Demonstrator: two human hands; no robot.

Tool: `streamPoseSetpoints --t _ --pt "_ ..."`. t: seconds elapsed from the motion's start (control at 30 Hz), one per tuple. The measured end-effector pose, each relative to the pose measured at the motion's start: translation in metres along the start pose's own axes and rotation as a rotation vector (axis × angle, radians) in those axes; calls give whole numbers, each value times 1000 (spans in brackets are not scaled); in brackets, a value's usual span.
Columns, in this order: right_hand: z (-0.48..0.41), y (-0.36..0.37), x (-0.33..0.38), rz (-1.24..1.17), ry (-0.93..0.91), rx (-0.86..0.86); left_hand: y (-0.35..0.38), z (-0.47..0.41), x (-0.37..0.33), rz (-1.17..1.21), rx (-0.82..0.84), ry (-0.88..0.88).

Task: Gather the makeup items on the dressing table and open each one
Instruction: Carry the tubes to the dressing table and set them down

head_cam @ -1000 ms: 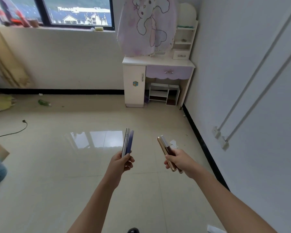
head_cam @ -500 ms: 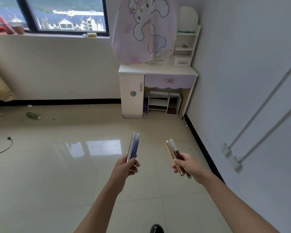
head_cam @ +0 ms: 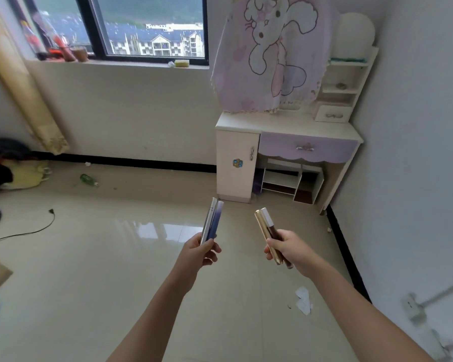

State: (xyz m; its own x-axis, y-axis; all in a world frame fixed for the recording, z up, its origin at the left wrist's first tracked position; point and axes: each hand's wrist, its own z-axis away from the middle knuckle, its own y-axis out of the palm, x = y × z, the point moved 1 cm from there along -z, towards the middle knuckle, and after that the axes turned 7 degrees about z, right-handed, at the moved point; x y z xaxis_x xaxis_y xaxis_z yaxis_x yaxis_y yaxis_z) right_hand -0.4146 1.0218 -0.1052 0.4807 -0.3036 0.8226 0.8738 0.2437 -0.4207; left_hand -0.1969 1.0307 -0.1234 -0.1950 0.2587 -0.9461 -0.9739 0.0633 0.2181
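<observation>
My left hand (head_cam: 199, 253) grips two slim makeup tubes side by side, a silver one (head_cam: 209, 218) and a purple-blue one (head_cam: 216, 220), both pointing up and away. My right hand (head_cam: 285, 248) grips two more, a gold tube (head_cam: 262, 227) and a brown tube with a white cap (head_cam: 270, 223). Both hands are held out over the floor. The white and lilac dressing table (head_cam: 285, 126) stands ahead in the right corner. A pink cloth with a rabbit drawing (head_cam: 270, 53) hangs over its upper part.
Glossy tile floor (head_cam: 115, 257) lies between me and the table. A green bottle (head_cam: 88, 179) and a black cable (head_cam: 37, 228) lie at the left, paper scraps (head_cam: 304, 300) at the right. The white wall (head_cam: 416, 178) with a socket (head_cam: 411, 307) runs along the right.
The view has drawn nearer to the dressing table and tilted up slightly. Both hands keep their hold on the tubes, in the same pose.
</observation>
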Motion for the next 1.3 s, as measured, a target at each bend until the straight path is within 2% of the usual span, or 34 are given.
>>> streamPoseSetpoints --t 0.23,0.53,0.8,0.97,1.3 --pt "-118 -18 40 45 -17 10 -23 -113 -24 5 -44 2" --pt "-250 -67 93 32 29 -86 -39 -279 -81 -13 50 10" --pt "-350 -112 87 -48 145 -155 -19 -404 -82 -30 100 -92" --pt "-434 -157 98 -73 139 -147 5 -497 -96 -23 98 -89" --pt "-609 -225 168 -23 46 -31 20 -649 -154 20 -22 -6"
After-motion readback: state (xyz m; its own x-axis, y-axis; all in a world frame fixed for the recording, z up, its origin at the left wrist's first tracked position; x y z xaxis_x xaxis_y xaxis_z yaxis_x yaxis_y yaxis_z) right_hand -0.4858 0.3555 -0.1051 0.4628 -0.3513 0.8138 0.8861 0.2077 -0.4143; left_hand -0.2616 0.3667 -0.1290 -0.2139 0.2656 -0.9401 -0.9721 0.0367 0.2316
